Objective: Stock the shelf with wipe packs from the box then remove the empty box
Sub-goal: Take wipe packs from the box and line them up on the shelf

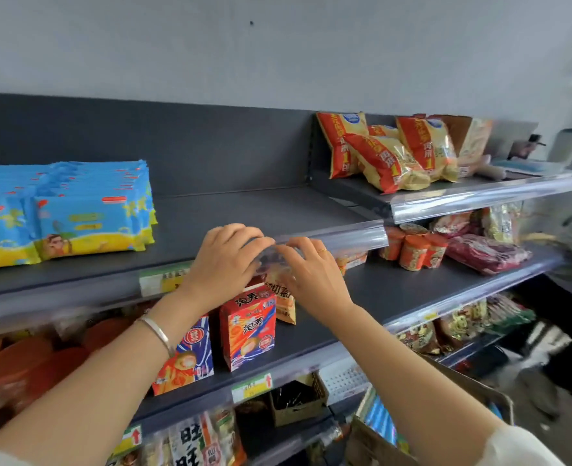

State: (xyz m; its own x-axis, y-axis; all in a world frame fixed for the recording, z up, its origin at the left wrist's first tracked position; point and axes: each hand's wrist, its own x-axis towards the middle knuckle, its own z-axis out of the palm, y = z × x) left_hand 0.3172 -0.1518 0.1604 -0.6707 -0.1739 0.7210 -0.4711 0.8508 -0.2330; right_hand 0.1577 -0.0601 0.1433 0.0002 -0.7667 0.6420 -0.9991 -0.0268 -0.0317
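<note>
The red carton (248, 327) on the middle shelf reads 泡芙 twice. A white pack (186, 443) on the near bottom shelf bears black 旺 characters. Print on the price tags (251, 386) is too blurred to read.

Blue-and-yellow plastic wipe packs (86, 223) stand in rows, left on the dark grey metal shelf (244, 210); brown cardboard box (365, 445) sits low right.

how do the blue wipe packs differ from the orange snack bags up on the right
The wipe packs are blue with yellow bottoms; the snack bags are orange and yellow. The wipe packs are flat and lined up in tidy rows, while the snack bags are puffy and lean loosely on each other. The wipe packs sit lower left; the snack bags, higher right. Both are soft packets on dark grey shelving.
</note>
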